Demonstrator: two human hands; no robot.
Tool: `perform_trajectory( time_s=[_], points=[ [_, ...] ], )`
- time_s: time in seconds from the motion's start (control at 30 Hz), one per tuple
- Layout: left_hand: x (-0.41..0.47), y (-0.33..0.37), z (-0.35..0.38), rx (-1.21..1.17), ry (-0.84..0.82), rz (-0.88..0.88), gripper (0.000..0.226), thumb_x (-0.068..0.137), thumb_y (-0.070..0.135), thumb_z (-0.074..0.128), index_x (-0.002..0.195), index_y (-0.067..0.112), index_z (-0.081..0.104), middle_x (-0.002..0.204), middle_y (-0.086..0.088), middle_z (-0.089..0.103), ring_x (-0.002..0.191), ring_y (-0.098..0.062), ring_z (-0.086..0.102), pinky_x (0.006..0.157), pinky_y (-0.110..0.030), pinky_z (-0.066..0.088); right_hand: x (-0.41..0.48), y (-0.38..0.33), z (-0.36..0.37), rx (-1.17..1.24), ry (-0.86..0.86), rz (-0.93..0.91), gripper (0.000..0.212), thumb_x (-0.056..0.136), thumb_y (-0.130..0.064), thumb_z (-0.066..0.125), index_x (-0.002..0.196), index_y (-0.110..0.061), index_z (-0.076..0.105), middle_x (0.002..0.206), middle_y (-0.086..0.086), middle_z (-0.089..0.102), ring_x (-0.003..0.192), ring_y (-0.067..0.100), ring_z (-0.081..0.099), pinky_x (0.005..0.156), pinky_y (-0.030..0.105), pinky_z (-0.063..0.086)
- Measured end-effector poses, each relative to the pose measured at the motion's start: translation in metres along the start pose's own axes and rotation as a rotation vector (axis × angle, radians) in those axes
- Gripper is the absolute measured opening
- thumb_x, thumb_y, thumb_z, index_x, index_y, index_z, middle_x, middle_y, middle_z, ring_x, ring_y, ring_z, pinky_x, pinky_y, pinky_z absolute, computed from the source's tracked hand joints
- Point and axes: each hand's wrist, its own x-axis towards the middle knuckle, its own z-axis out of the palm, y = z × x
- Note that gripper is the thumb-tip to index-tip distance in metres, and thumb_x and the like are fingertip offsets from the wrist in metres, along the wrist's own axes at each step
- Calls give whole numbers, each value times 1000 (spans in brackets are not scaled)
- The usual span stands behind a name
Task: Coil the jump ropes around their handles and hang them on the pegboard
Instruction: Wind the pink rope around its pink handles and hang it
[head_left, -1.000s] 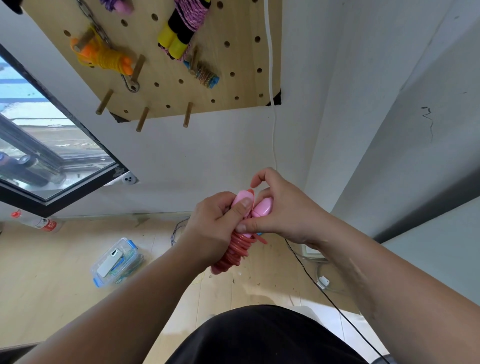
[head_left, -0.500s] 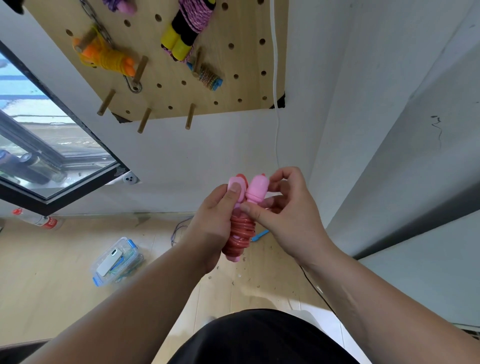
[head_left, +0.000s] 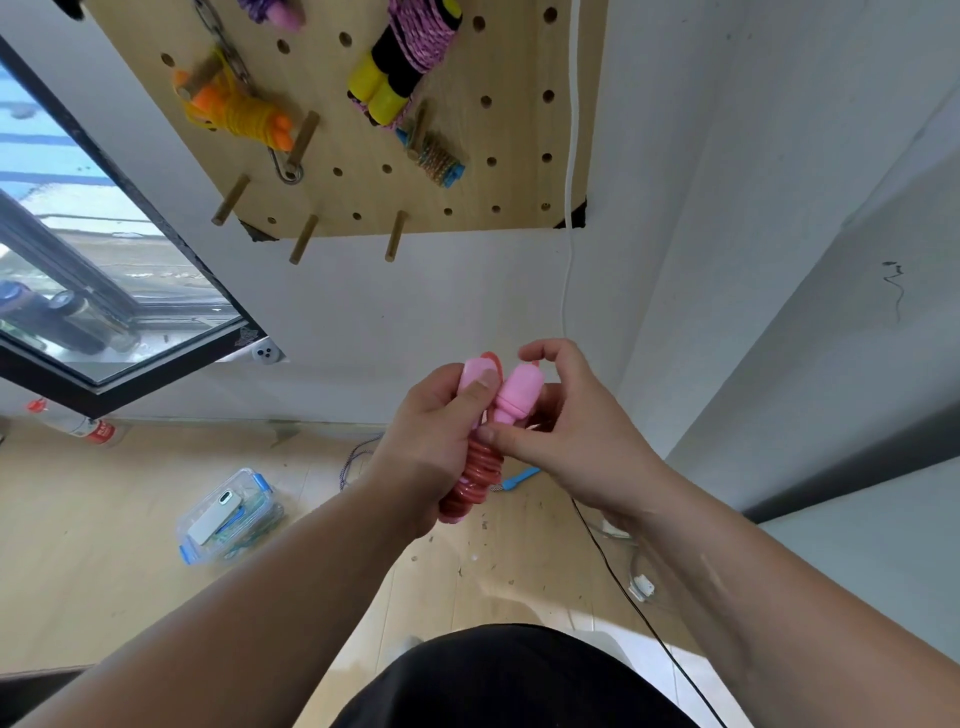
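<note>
Both hands clamped on the pink jump rope (head_left: 480, 462): left hand (head_left: 434, 441) grips the coil, right hand (head_left: 576, 441) pinches one handle (head_left: 517, 392).

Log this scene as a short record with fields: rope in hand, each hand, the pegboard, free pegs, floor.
rope: pink rope, coiled round its handles
left hand: grips the coil
right hand: pinches one handle
pegboard: orange rope, yellow-handled rope, blue-handled rope hung
free pegs: three at the lower edge
floor: box, bottle
</note>
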Motion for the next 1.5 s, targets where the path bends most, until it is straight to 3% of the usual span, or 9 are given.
perform_trajectory(
  time_s=[0.1,0.23,0.47,0.6,0.73,0.97,1.17,1.3,1.5],
  points=[
    [3,2,-1,23,-7,11,36,102,42,56,104,7,64,72,-17,55,54,-26,46,53,-39,38,5,-2,-2,19,-28,44,67,67,-38,90,120,-35,48,97,12,74,89,27,71,87,47,58],
    [5,11,-2,103,19,115,29,104,38,53,106,13,68,79,-15,70,62,-24,62,55,-37,51,4,-4,6,305,-4,52,47,80,-39,81,117,-16,63,110,24,68,94,31,68,90,49,53],
    [7,12,-4,63,28,146,19,96,28,66,108,14,65,75,-15,70,58,-32,62,55,-38,52,0,-3,0,326,0,-59,43,77,-26,81,115,-13,68,113,17,71,105,48,63,95,62,52],
    [7,11,-6,45,32,145,24,88,17,66,110,9,64,83,-19,69,61,-29,64,57,-39,55,1,-3,-4,304,-37,-84,35,79,-26,78,112,-15,72,105,16,73,89,25,64,79,36,54],
    [10,12,-9,-120,72,90,13,95,13,58,103,5,64,78,-10,64,62,-22,58,56,-34,50,0,-1,-3,299,1,-103,42,75,-30,82,112,-18,68,100,5,71,83,20,62,74,28,53],
    [7,14,-24,-262,53,-98,23,102,30,54,103,14,71,84,-11,62,69,-26,58,60,-37,51,11,-15,5,-15,73,-308,6,92,-16,71,88,-19,69,88,-5,69,87,18,67,79,41,55],
    [16,12,-47,-397,-132,-209,72,86,66,60,121,3,62,97,-21,61,68,-32,59,55,-36,53,27,-29,33,-149,0,-355,15,96,-12,65,84,-21,61,75,-13,61,69,6,58,65,13,44],
    [24,13,-70,-369,-93,-71,47,84,48,70,127,30,62,116,-22,68,82,-33,69,53,-37,56,49,-33,58,-167,-34,-357,7,94,-22,67,88,-26,66,81,-6,65,78,15,63,70,32,53],
    [59,16,-130,-476,73,36,39,84,28,75,115,9,60,96,-18,61,90,-38,58,78,-60,51,98,-46,92,-214,-3,-297,11,90,-20,74,82,-26,69,81,-7,66,82,16,65,79,44,56]
  ],
)
